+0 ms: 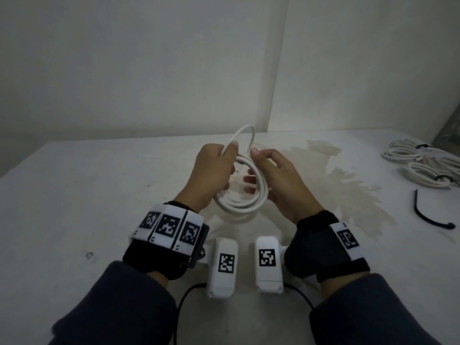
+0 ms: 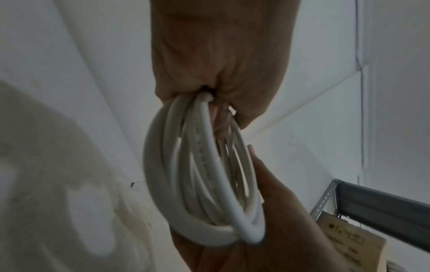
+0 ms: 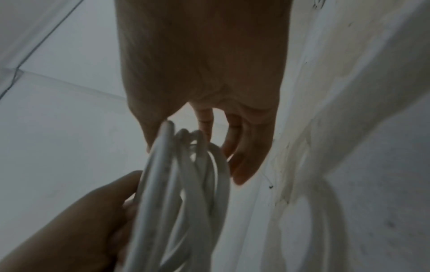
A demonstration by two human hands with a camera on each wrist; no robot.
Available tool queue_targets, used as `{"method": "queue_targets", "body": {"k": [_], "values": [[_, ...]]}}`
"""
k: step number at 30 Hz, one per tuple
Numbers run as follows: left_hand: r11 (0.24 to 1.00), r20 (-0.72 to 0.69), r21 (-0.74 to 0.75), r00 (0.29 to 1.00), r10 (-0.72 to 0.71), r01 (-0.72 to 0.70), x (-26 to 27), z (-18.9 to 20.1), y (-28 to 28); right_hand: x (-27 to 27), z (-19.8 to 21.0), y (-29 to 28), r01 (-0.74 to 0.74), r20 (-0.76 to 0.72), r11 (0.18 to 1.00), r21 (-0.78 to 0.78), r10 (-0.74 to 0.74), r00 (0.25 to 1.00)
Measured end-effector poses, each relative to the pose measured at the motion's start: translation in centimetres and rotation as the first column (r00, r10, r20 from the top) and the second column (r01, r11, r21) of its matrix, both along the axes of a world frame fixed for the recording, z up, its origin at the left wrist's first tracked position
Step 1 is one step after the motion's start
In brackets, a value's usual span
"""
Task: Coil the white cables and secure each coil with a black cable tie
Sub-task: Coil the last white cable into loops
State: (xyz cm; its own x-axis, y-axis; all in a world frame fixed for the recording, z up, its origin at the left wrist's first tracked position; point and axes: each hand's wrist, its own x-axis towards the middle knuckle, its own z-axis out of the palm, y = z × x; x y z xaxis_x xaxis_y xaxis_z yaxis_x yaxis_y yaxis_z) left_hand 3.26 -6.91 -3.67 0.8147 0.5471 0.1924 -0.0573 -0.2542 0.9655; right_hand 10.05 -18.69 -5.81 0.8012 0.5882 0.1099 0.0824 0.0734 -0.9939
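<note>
A person's left hand (image 1: 211,175) grips a coil of white cable (image 1: 240,195) above the middle of the desk (image 1: 74,195), fingers and thumb curled round the gathered loops at the coil's upper left. The right hand (image 1: 278,185) steadies the opposite side, its thumb and forefinger closed lightly on the strands while the other fingers (image 1: 249,180) reach through the ring. One loose loop (image 1: 245,131) stands up past the left thumb, toward the desk's far edge; the rest hangs between the two palms, clear of the surface.

The one unused black cable tie (image 1: 427,215) lies flat near the right edge of the desk, well apart from the coil and to the right of the right hand. Its long axis runs roughly from the far edge toward the near edge, curving at the near end. By position the right hand is the nearer one to fetch it, provided the left alone holds the coil.

Finished coils (image 1: 420,168), already bound in black, are heaped at the far right corner.
</note>
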Motion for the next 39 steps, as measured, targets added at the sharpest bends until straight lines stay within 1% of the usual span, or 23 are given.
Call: {"method": "queue_targets", "body": {"k": [2,3,5,7,8,10,14,18,20,22,26,27,28,29,30,31,32,33,34,35,36,37,39], "values": [[0.997,0.012,0.040,0.998,0.064,-0.064,0.0,-0.1,0.2,-0.6,0.2,0.3,-0.161,-0.101,0.985,0.063,0.167,0.981],[0.996,0.016,0.030,0.996,0.088,-0.089,0.0,-0.1,0.3,-0.8,0.2,0.4,-0.198,-0.117,0.975,0.095,0.209,0.971],[0.991,0.019,-0.034,0.991,0.129,-0.128,0.1,-0.3,0.6,-0.9,0.4,0.5,-0.204,-0.155,0.960,0.192,0.235,0.960],[0.981,0.037,-0.144,0.990,0.137,-0.131,0.1,-0.3,0.8,-0.7,0.5,0.3,-0.183,-0.200,0.933,0.309,0.251,0.947],[0.975,0.047,-0.191,0.991,0.128,-0.117,0.1,-0.3,0.9,-0.7,0.5,0.2,-0.178,-0.188,0.926,0.332,0.250,0.950],[0.970,0.049,-0.229,0.994,0.101,-0.087,0.1,-0.2,0.7,-0.5,0.4,0.2,-0.164,-0.140,0.931,0.327,0.219,0.966],[0.978,0.038,-0.210,0.999,0.025,-0.016,0.0,0.0,0.3,-0.2,0.0,0.3,-0.114,-0.071,0.943,0.311,0.143,0.987],[0.979,0.015,-0.183,0.996,-0.084,0.085,-0.3,0.5,0.5,-0.3,0.0,0.1,-0.105,-0.024,0.941,0.321,0.119,0.993],[0.982,-0.008,-0.126,0.990,-0.142,0.140,-0.6,0.8,0.9,-0.5,0.2,0.1,-0.107,-0.003,0.945,0.309,0.114,0.993],[0.986,-0.034,-0.056,0.987,-0.160,0.158,-0.9,1.0,1.1,-0.7,0.2,0.2,-0.108,0.008,0.953,0.283,0.111,0.994],[0.989,0.016,-0.005,0.989,-0.146,0.146,-1.2,1.3,1.2,-0.8,0.6,0.0,-0.147,0.052,0.952,0.268,0.138,0.989],[0.987,0.016,0.059,0.988,-0.152,0.151,-1.3,1.5,1.4,-0.8,0.9,-0.1,-0.167,0.080,0.951,0.262,0.151,0.985],[0.972,-0.001,0.177,0.987,-0.159,0.157,-1.5,1.8,1.5,-0.7,1.0,-0.2,-0.177,0.097,0.952,0.251,0.157,0.983],[0.932,-0.027,0.322,0.985,-0.169,0.169,-1.7,2.1,1.7,-0.7,1.2,-0.3,-0.172,0.117,0.960,0.223,0.149,0.982],[0.868,-0.058,0.459,0.981,-0.186,0.192,-1.9,2.4,1.7,-0.6,1.2,-0.4,-0.130,0.160,0.978,0.163,0.104,0.982],[0.796,-0.093,0.565,0.976,-0.199,0.216,-2.0,2.6,1.8,-0.5,1.1,-0.3,-0.048,0.235,0.996,0.074,0.029,0.971],[0.744,-0.122,0.627,0.972,-0.199,0.231,-2.2,2.8,1.9,-0.2,0.9,-0.3,0.060,0.324,0.998,-0.015,-0.052,0.945],[0.723,-0.131,0.651,0.972,-0.192,0.231,-2.4,3.0,2.1,-0.1,0.8,-0.3,0.170,0.397,0.983,-0.066,-0.130,0.909],[0.725,-0.122,0.654,0.976,-0.181,0.216,-2.5,3.1,2.4,0.0,0.8,-0.5,0.252,0.443,0.965,-0.076,-0.194,0.875],[0.749,-0.098,0.633,0.980,-0.175,0.197,-2.6,3.2,2.7,0.1,1.0,-0.7,0.298,0.489,0.953,-0.050,-0.237,0.840],[0.789,-0.066,0.586,0.982,-0.180,0.184,-2.8,3.3,2.9,0.3,1.2,-0.8,0.302,0.529,0.953,-0.005,-0.254,0.810],[0.833,-0.025,0.524,0.982,-0.189,0.174,-2.9,3.4,3.1,0.4,1.5,-0.9,0.267,0.545,0.962,0.053,-0.252,0.799],[0.905,0.061,0.400,0.981,-0.185,0.145,-3.1,3.7,3.4,0.2,2.0,-0.6,0.132,0.485,0.978,0.161,-0.195,0.853]]}}
